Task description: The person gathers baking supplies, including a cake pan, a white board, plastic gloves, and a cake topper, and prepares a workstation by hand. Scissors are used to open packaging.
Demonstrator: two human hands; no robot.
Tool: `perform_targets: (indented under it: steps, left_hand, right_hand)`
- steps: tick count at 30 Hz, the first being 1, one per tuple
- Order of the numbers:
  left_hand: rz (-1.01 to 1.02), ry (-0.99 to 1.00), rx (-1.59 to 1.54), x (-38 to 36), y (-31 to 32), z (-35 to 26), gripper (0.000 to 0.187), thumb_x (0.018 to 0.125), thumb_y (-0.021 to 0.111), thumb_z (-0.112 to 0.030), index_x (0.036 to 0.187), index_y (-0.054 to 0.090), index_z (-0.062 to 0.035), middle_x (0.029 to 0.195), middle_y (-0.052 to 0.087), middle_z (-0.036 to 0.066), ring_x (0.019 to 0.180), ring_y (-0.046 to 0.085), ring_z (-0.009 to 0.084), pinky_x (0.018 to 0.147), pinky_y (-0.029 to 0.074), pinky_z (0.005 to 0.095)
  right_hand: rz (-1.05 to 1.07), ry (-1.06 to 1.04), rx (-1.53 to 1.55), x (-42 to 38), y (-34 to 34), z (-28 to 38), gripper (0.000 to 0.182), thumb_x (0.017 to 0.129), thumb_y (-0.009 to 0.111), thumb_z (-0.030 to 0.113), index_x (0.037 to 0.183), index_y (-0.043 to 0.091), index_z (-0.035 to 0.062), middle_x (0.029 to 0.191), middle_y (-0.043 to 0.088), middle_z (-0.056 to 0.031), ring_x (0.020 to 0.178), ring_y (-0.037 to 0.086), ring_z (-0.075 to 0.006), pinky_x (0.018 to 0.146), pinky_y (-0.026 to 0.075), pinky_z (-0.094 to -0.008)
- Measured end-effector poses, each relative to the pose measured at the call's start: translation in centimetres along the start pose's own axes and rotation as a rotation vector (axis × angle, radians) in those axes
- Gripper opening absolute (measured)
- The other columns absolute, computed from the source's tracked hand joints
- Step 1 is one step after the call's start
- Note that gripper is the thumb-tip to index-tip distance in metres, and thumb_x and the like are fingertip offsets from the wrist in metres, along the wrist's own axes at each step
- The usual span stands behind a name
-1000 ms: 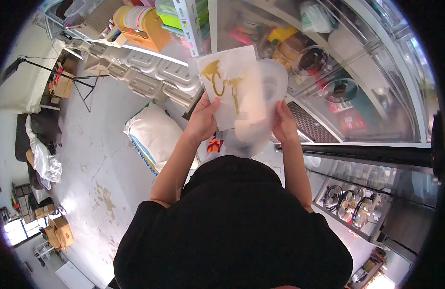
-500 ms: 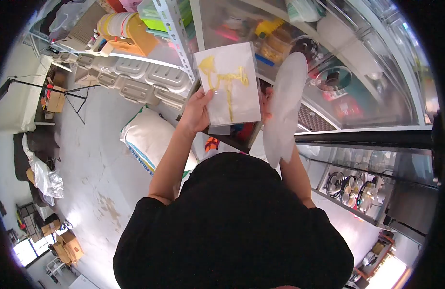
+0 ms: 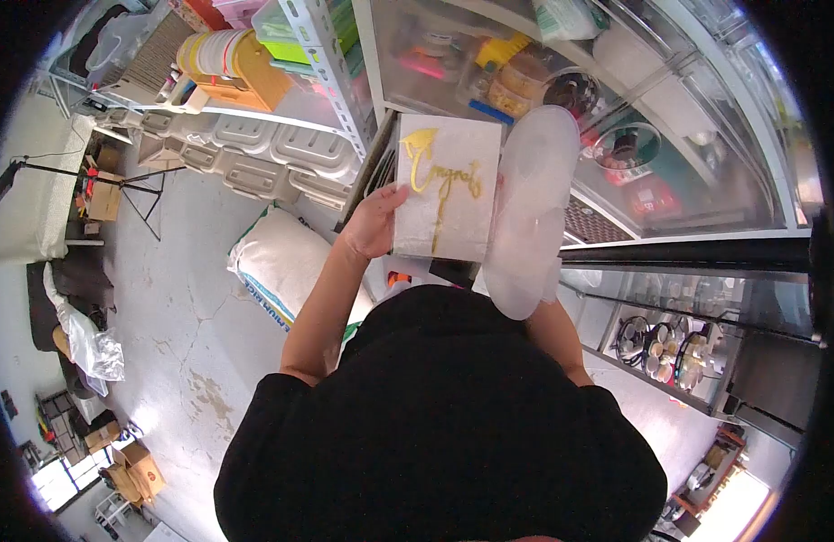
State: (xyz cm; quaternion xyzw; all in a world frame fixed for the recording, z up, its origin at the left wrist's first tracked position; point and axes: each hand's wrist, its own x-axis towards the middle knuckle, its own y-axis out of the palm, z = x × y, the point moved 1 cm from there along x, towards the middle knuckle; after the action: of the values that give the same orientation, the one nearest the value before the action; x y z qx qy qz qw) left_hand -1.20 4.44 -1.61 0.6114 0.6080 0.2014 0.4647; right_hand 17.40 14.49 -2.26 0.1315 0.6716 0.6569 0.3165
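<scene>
My left hand [image 3: 374, 224] pinches the left edge of a flat white packet with a gold "Congrats" cake topper [image 3: 446, 185]. Its lettering faces me. Just right of the packet, a translucent oval plastic sheet [image 3: 530, 217] is held up almost edge to edge with it. My right forearm [image 3: 557, 334] runs up behind that sheet, which hides nearly all of my right hand. Below and behind the packet, part of a dark open drawer or box [image 3: 372, 181] shows, with thin flat items in it.
Clear-fronted shelving [image 3: 670, 126] holds tubs and packets on the right. A white shelf rack [image 3: 318, 54] with an orange box [image 3: 245, 77] stands upper left, lidded grey bins [image 3: 254, 172] beneath. A white rice sack [image 3: 286, 262] lies on the floor at left.
The packet has come slightly down and to the right, and its gold lettering shows more clearly. My right fingers, seen earlier at the packet's edge, are now mostly behind the plastic sheet.
</scene>
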Motion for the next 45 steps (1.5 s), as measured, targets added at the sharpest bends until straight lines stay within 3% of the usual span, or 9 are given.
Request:
perform_targets:
  steps: [9, 11, 15, 23, 26, 34, 37, 40, 45]
  left_hand:
    - [0.082, 0.29, -0.136, -1.6, -3.1, -2.2, 0.048, 0.085, 0.048, -0.027, 0.122, 0.035, 0.0001, 0.119, 0.047, 0.012, 0.108, 0.047, 0.026, 0.094, 0.036, 0.041]
    - [0.056, 0.336, -0.097, -2.7, -4.7, -3.7, 0.049, 0.084, 0.049, -0.027, 0.123, 0.034, -0.0003, 0.119, 0.046, 0.012, 0.108, 0.047, 0.0257, 0.094, 0.035, 0.0409]
    - [-0.194, 0.491, 0.061, -4.2, -5.5, -6.3, 0.042, 0.087, 0.046, -0.02, 0.122, 0.035, -0.0002, 0.118, 0.047, 0.011, 0.107, 0.047, 0.0229, 0.092, 0.037, 0.0375]
    - [-0.576, 0.554, 0.579, -4.9, -4.1, -6.6, 0.029, 0.086, 0.042, -0.007, 0.114, 0.044, 0.0001, 0.105, 0.054, 0.009, 0.096, 0.052, 0.0154, 0.083, 0.041, 0.0289]
    - [-0.552, 0.577, 0.866, -3.9, -2.9, -5.0, 0.03, 0.084, 0.043, -0.005, 0.114, 0.045, 0.0003, 0.101, 0.055, 0.009, 0.094, 0.051, 0.0146, 0.081, 0.041, 0.0295]
    - [-0.321, 0.746, 1.42, 0.4, 2.6, 1.3, 0.057, 0.074, 0.036, 0.005, 0.13, 0.027, -0.0053, 0.124, 0.036, 0.027, 0.106, 0.042, 0.0411, 0.089, 0.036, 0.039]
    - [-0.191, 0.36, 1.636, 2.4, 1.9, 2.9, 0.05, 0.068, 0.038, 0.006, 0.118, 0.042, -0.0019, 0.114, 0.047, 0.024, 0.101, 0.048, 0.037, 0.089, 0.037, 0.0397]
    - [-0.373, 0.624, 1.751, 3.2, 1.0, 2.2, 0.04, 0.068, 0.04, 0.004, 0.107, 0.048, 0.0019, 0.105, 0.051, 0.022, 0.095, 0.05, 0.0371, 0.084, 0.04, 0.0406]
    - [-0.538, 0.488, 1.917, 2.4, 0.5, -1.5, 0.039, 0.068, 0.046, 0.001, 0.107, 0.047, -0.0001, 0.103, 0.052, 0.02, 0.087, 0.054, 0.0367, 0.074, 0.044, 0.0427]
  right_hand:
    - [0.305, -0.032, 0.019, 0.1, 0.3, -0.6, 0.026, 0.087, 0.042, 0.016, 0.102, 0.048, -0.0037, 0.117, 0.041, -0.028, 0.111, 0.043, -0.0325, 0.088, 0.044, -0.0336]
    - [0.242, -0.096, -0.087, -0.1, -0.1, -0.4, 0.035, 0.089, 0.039, 0.02, 0.11, 0.042, -0.0075, 0.126, 0.028, -0.032, 0.12, 0.029, -0.0386, 0.096, 0.037, -0.0341]
    - [-0.041, -0.138, -0.179, -0.7, -1.4, 0.0, 0.034, 0.087, 0.042, 0.02, 0.113, 0.043, -0.003, 0.125, 0.037, -0.0222, 0.119, 0.034, -0.0319, 0.1, 0.03, -0.039]
    - [-0.067, -0.226, -0.216, -2.0, -4.7, 1.2, 0.034, 0.087, 0.045, 0.022, 0.116, 0.042, 0.0045, 0.109, 0.053, -0.0089, 0.104, 0.049, -0.0228, 0.093, 0.037, -0.0395]
    - [0.123, -0.182, 0.01, -2.8, -4.5, 0.9, 0.015, 0.088, 0.044, 0.019, 0.094, 0.05, 0.0058, 0.077, 0.055, -0.0035, 0.075, 0.058, -0.0141, 0.064, 0.051, -0.0243]
    - [0.051, -0.168, 0.346, -2.6, -4.9, 0.4, 0.015, 0.086, 0.04, 0.011, 0.098, 0.049, 0.007, 0.077, 0.055, -0.0035, 0.068, 0.056, -0.0157, 0.061, 0.051, -0.0253]
    - [0.106, -0.129, 0.447, -2.1, -5.7, 0.6, 0.018, 0.085, 0.04, 0.012, 0.1, 0.049, 0.007, 0.078, 0.055, -0.0037, 0.067, 0.056, -0.016, 0.061, 0.05, -0.0257]
    - [0.03, -0.152, 0.372, -2.2, -5.5, 0.7, 0.017, 0.087, 0.04, 0.015, 0.099, 0.049, 0.008, 0.077, 0.055, -0.0025, 0.065, 0.056, -0.0147, 0.058, 0.05, -0.025]
    - [0.015, -0.114, 0.197, -2.7, -6.2, 1.0, 0.014, 0.088, 0.041, 0.016, 0.094, 0.052, 0.0106, 0.073, 0.055, 0.0003, 0.062, 0.056, -0.0115, 0.051, 0.05, -0.0241]
